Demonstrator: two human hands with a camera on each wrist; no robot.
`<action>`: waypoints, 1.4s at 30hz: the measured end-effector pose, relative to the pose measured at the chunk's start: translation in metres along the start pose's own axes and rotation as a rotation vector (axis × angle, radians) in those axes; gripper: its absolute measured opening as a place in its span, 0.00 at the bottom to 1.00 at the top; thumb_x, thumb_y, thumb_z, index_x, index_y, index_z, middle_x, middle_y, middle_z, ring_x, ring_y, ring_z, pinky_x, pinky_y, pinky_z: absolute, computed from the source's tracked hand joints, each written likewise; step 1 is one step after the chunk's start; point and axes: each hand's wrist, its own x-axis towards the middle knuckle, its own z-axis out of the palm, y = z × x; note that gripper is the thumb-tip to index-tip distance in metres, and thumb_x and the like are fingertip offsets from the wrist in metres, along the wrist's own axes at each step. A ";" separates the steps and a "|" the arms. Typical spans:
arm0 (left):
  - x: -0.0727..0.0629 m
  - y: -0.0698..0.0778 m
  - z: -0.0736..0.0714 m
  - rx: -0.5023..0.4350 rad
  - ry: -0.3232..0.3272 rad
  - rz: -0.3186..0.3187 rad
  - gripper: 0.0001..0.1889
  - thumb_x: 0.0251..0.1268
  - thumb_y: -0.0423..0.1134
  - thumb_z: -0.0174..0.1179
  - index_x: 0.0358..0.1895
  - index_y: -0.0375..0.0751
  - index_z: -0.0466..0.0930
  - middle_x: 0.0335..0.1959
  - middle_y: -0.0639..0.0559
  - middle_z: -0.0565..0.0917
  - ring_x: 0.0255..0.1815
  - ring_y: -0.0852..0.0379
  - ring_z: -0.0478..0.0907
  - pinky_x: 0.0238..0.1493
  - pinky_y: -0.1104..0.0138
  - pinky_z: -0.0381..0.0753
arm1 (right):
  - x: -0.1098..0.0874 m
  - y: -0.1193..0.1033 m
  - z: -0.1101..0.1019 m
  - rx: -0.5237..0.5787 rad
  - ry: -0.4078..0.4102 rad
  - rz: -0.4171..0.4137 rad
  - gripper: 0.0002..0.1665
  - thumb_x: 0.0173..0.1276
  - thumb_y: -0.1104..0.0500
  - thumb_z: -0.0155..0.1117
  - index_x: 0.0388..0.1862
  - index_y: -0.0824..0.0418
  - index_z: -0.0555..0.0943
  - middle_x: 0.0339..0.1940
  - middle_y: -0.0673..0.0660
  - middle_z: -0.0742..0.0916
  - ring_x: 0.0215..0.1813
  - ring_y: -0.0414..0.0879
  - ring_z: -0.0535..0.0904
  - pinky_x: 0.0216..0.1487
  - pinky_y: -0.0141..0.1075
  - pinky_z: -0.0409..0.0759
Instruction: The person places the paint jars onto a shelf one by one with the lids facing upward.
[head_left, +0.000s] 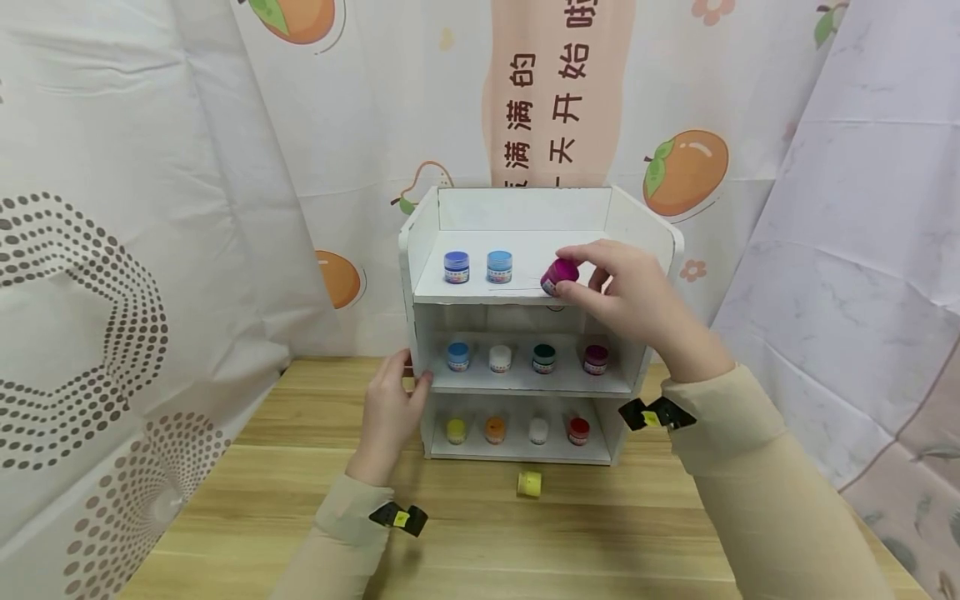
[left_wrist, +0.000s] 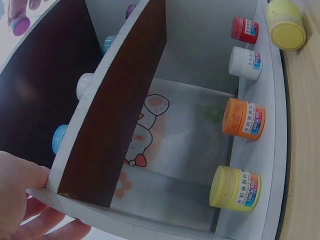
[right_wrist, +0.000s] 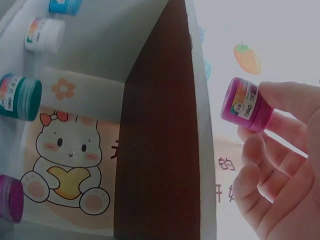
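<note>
My right hand pinches a magenta paint jar between thumb and fingers, tilted, at the front right of the top board of a white shelf. On that board, to the left, stand a dark blue jar and a light blue jar. My left hand grips the shelf's left side, its thumb on the front edge and fingers around the outside. On the table before the shelf, a yellow jar lies on its side.
The middle board holds a blue jar, a white jar, a green jar and a purple jar. Below stand yellow, orange, white and red jars. A printed curtain hangs behind.
</note>
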 end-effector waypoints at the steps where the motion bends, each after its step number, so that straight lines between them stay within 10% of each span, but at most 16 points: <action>1: 0.000 0.000 0.000 0.001 0.000 0.000 0.20 0.66 0.31 0.68 0.58 0.29 0.77 0.47 0.39 0.81 0.46 0.45 0.84 0.33 0.62 0.87 | 0.003 0.001 0.000 -0.011 -0.006 0.020 0.22 0.67 0.58 0.74 0.58 0.63 0.85 0.49 0.57 0.88 0.34 0.44 0.79 0.31 0.37 0.74; 11: 0.000 0.000 0.000 -0.001 -0.006 -0.005 0.19 0.66 0.31 0.68 0.58 0.29 0.77 0.47 0.39 0.81 0.46 0.45 0.84 0.33 0.63 0.87 | 0.027 0.011 0.006 -0.007 -0.098 0.199 0.21 0.69 0.54 0.71 0.59 0.58 0.85 0.47 0.56 0.88 0.31 0.50 0.75 0.29 0.40 0.72; 42: 0.000 0.000 0.000 0.002 -0.013 -0.008 0.20 0.67 0.31 0.68 0.58 0.29 0.76 0.48 0.39 0.81 0.46 0.45 0.83 0.34 0.63 0.87 | 0.046 0.019 0.021 0.022 -0.219 0.286 0.16 0.71 0.54 0.67 0.54 0.56 0.87 0.49 0.56 0.88 0.36 0.53 0.75 0.38 0.43 0.73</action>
